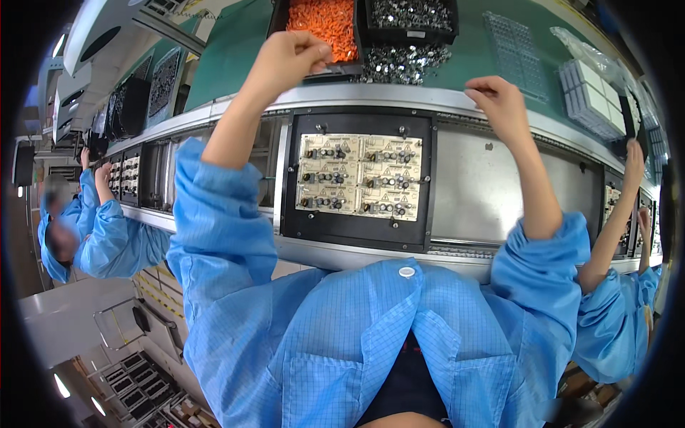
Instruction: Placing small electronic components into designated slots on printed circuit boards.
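My left hand (294,58) is raised at the near left edge of a black bin (349,69) of small orange parts (322,25). Its fingers are curled together, and whatever they may pinch is hidden. Over the far rail of the conveyor hangs my right hand (497,102), thumb and fingers closed; anything between them is too small to make out. Between and below both hands, a black frame (357,228) lies on the conveyor. It carries a panel of pale circuit boards (358,177) fitted with small dark and blue components.
Another black bin (414,16) holds small shiny metal parts, with a loose heap (403,65) before it. Clear plastic trays (515,53) and white blocks (592,96) stand at the far right. Co-workers in blue sit left (121,242) and right (614,321) along the line.
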Available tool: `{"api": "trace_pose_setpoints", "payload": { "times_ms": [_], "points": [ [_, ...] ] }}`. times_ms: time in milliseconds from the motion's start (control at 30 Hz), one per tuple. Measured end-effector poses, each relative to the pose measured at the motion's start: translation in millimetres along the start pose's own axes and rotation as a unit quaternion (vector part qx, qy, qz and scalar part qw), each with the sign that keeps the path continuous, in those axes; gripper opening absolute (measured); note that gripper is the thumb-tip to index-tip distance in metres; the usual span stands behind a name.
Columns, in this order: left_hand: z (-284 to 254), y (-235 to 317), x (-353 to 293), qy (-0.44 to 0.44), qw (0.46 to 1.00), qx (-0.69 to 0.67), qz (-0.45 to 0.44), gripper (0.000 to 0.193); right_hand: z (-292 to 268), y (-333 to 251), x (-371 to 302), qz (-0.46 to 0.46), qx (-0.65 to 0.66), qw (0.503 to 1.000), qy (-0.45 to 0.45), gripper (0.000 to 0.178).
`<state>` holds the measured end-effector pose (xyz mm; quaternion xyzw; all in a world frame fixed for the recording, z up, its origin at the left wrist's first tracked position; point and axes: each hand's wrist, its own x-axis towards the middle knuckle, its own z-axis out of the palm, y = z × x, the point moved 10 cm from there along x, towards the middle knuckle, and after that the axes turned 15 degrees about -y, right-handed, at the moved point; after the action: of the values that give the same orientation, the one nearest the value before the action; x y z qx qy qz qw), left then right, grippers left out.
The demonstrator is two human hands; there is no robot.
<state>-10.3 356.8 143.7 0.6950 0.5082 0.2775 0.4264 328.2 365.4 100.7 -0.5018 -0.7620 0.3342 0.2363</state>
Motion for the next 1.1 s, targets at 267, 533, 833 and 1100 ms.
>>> {"api": "trace_pose_setpoints", "payload": {
  "times_ms": [267,533,833,1100],
  "points": [
    [79,0,-63,-0.160,0.978,0.037,-0.129,0.017,117,25,-84,0.128,0.487,0.826,-0.253,0.009],
    [106,2,-77,-0.133,0.981,-0.054,-0.128,0.016,147,22,-88,0.116,0.597,0.739,-0.289,0.011],
    [111,-16,-70,-0.099,0.979,-0.023,-0.178,0.021,110,20,-93,0.083,0.583,0.765,-0.261,0.010],
    [123,1,-60,-0.077,0.978,0.149,-0.121,0.021,58,36,-105,0.047,0.536,0.828,-0.157,0.010]
  ]
}}
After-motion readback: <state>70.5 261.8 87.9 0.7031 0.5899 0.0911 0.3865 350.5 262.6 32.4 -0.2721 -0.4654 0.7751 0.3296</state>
